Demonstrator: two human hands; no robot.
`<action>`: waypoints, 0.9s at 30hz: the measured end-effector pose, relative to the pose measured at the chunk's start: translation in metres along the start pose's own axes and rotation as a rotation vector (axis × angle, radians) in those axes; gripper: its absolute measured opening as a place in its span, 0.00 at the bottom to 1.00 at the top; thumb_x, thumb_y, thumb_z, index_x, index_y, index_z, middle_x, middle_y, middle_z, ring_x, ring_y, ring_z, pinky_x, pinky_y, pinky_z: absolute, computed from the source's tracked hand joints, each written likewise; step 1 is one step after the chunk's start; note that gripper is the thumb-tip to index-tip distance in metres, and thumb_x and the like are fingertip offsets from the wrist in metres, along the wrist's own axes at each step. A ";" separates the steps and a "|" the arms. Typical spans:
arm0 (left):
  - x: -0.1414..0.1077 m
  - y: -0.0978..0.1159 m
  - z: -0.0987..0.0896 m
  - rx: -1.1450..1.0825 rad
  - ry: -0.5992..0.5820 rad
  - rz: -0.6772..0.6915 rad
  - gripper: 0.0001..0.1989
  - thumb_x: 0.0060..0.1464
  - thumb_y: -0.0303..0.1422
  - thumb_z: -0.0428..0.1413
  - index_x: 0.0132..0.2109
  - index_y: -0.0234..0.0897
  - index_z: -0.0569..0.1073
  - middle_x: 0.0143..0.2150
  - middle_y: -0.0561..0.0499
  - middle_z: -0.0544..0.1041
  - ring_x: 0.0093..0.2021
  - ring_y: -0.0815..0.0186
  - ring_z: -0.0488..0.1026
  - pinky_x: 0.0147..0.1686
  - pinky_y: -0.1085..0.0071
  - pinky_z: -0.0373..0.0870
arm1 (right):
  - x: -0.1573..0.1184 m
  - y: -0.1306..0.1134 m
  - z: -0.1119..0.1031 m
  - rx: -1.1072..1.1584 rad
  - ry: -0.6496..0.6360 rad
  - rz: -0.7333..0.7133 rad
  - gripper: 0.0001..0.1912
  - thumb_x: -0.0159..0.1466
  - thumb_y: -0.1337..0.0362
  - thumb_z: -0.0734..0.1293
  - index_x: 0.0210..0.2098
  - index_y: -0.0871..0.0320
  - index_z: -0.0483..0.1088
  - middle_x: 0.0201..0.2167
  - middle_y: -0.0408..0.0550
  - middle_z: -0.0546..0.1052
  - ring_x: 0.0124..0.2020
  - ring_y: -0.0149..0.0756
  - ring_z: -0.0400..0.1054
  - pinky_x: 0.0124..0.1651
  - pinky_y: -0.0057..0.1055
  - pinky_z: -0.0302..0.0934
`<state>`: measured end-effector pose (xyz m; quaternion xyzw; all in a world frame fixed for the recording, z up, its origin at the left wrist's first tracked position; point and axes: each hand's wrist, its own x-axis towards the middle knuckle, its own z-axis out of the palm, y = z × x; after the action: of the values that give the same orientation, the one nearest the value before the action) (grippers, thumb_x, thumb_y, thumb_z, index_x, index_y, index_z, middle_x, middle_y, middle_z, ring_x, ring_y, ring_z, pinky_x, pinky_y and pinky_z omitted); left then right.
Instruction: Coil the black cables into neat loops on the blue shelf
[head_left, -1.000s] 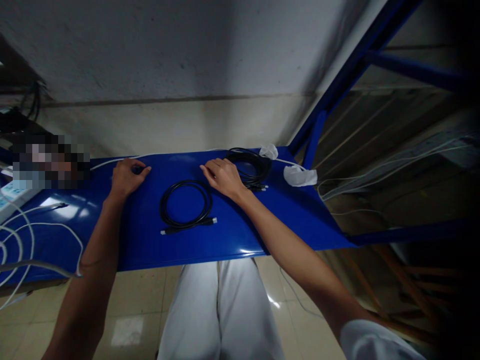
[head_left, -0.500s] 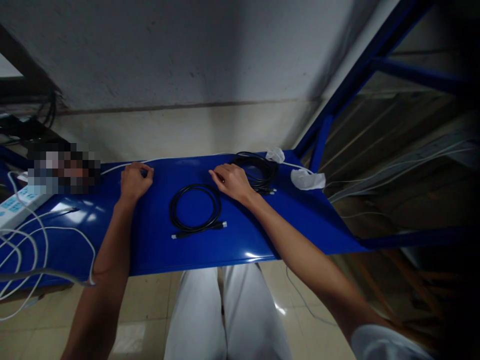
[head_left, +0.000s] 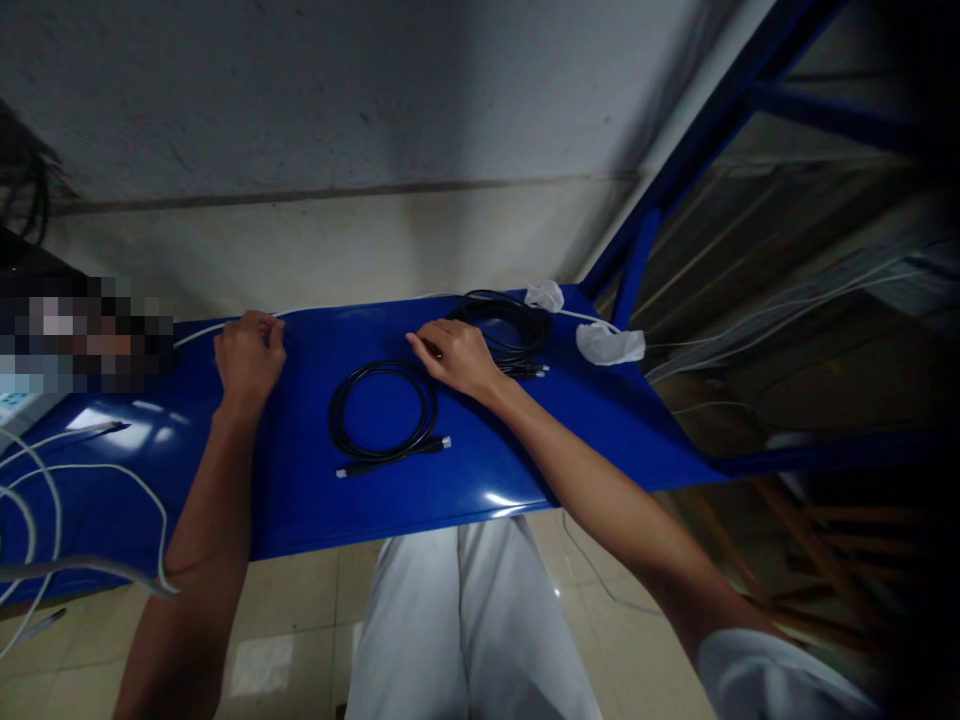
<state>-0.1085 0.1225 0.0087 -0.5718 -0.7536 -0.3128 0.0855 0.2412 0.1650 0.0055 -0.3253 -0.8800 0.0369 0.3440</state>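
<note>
A coiled black cable lies on the blue table between my two hands, its two ends with bright metal plugs at the near side. My left hand rests on the table to the left of the coil, near the back edge, fingers curled in and no object visible in them. To the right of the coil rests my right hand, fingers curled under and thumb towards the left; nothing shows in it, though its palm side is hidden. Just behind it lies a thicker bundle of black cables, partly covered by the hand.
White cables loop over the table's left end near a white power strip. A pixelated patch covers something beside it. Two crumpled white wraps sit at the back right. A blue frame post and a wall stand behind.
The view has shifted slightly, so the table and its things sit a little further left and higher. My left hand's fingers look more closed; the right hand and both cable coils stay in place.
</note>
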 end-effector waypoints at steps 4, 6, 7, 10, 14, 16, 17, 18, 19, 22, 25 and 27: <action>0.002 -0.003 -0.006 -0.125 0.060 -0.054 0.05 0.64 0.34 0.60 0.44 0.38 0.77 0.38 0.50 0.80 0.42 0.58 0.78 0.52 0.60 0.72 | -0.001 -0.004 0.001 0.027 -0.027 0.005 0.23 0.81 0.54 0.58 0.36 0.58 0.75 0.31 0.49 0.77 0.33 0.37 0.68 0.39 0.33 0.54; 0.004 -0.002 -0.008 -0.188 0.111 -0.071 0.06 0.65 0.32 0.60 0.46 0.34 0.77 0.38 0.51 0.79 0.40 0.62 0.77 0.52 0.62 0.72 | -0.001 -0.004 0.001 0.046 -0.013 0.016 0.24 0.82 0.53 0.58 0.36 0.58 0.75 0.31 0.49 0.77 0.33 0.36 0.68 0.39 0.33 0.54; 0.004 0.000 -0.008 -0.211 0.138 -0.069 0.07 0.66 0.31 0.60 0.48 0.32 0.77 0.38 0.50 0.80 0.40 0.64 0.77 0.52 0.63 0.72 | -0.001 -0.004 0.001 0.058 -0.002 0.023 0.24 0.82 0.53 0.58 0.36 0.58 0.75 0.31 0.49 0.77 0.33 0.36 0.68 0.38 0.33 0.54; 0.003 0.009 -0.008 -0.262 0.204 -0.037 0.09 0.68 0.30 0.58 0.51 0.29 0.76 0.42 0.48 0.81 0.43 0.65 0.77 0.51 0.66 0.73 | -0.001 -0.004 -0.001 0.114 0.028 0.058 0.25 0.82 0.51 0.57 0.38 0.59 0.76 0.33 0.49 0.78 0.33 0.35 0.68 0.38 0.32 0.54; -0.005 0.029 -0.006 -0.347 0.216 0.051 0.09 0.68 0.30 0.57 0.52 0.31 0.77 0.46 0.46 0.83 0.47 0.64 0.80 0.50 0.67 0.74 | 0.000 -0.006 -0.004 0.183 0.050 0.109 0.26 0.82 0.49 0.56 0.41 0.59 0.76 0.35 0.49 0.79 0.34 0.35 0.70 0.40 0.32 0.56; -0.011 0.040 -0.003 -0.394 0.198 0.109 0.09 0.69 0.31 0.57 0.51 0.32 0.78 0.47 0.45 0.83 0.49 0.62 0.81 0.51 0.66 0.75 | 0.000 -0.007 -0.005 0.211 0.052 0.130 0.24 0.82 0.49 0.57 0.44 0.58 0.76 0.36 0.49 0.80 0.34 0.35 0.71 0.39 0.31 0.56; -0.014 0.045 -0.001 -0.415 0.182 0.131 0.10 0.69 0.33 0.57 0.51 0.33 0.79 0.48 0.45 0.84 0.50 0.61 0.81 0.52 0.65 0.75 | 0.000 -0.008 -0.005 0.227 0.050 0.139 0.23 0.82 0.50 0.57 0.46 0.58 0.76 0.37 0.48 0.80 0.34 0.35 0.72 0.39 0.31 0.57; -0.017 0.050 0.001 -0.432 0.160 0.146 0.10 0.69 0.34 0.58 0.51 0.34 0.79 0.48 0.45 0.84 0.50 0.61 0.81 0.53 0.64 0.75 | 0.000 -0.008 -0.004 0.244 0.047 0.146 0.21 0.81 0.50 0.58 0.48 0.58 0.76 0.37 0.48 0.81 0.35 0.35 0.73 0.39 0.31 0.57; -0.020 0.054 0.003 -0.446 0.131 0.155 0.10 0.69 0.35 0.58 0.51 0.36 0.80 0.49 0.45 0.84 0.50 0.60 0.81 0.53 0.63 0.75 | -0.001 -0.009 -0.003 0.262 0.043 0.151 0.20 0.81 0.51 0.59 0.49 0.58 0.76 0.38 0.48 0.81 0.35 0.36 0.73 0.39 0.30 0.58; -0.029 0.068 0.010 -0.500 0.029 0.177 0.09 0.68 0.38 0.60 0.50 0.40 0.80 0.49 0.47 0.85 0.50 0.59 0.82 0.55 0.62 0.76 | -0.001 -0.012 -0.001 0.334 0.033 0.167 0.18 0.80 0.52 0.61 0.50 0.58 0.76 0.37 0.47 0.82 0.34 0.35 0.74 0.39 0.30 0.60; -0.036 0.081 0.012 -0.600 -0.054 0.205 0.09 0.67 0.39 0.61 0.49 0.41 0.81 0.49 0.47 0.85 0.50 0.58 0.83 0.56 0.60 0.78 | -0.001 -0.018 0.000 0.474 0.025 0.202 0.18 0.79 0.51 0.63 0.49 0.57 0.76 0.37 0.47 0.83 0.34 0.35 0.75 0.40 0.31 0.63; -0.040 0.088 0.013 -0.671 -0.091 0.224 0.09 0.66 0.40 0.63 0.48 0.41 0.81 0.49 0.46 0.85 0.50 0.57 0.83 0.57 0.59 0.79 | 0.000 -0.022 0.002 0.604 0.024 0.240 0.18 0.77 0.48 0.64 0.49 0.56 0.76 0.39 0.48 0.84 0.37 0.37 0.78 0.43 0.32 0.67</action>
<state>-0.0115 0.1110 0.0126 -0.6604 -0.5446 -0.5058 -0.1068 0.2282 0.1483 0.0107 -0.3103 -0.7807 0.3325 0.4285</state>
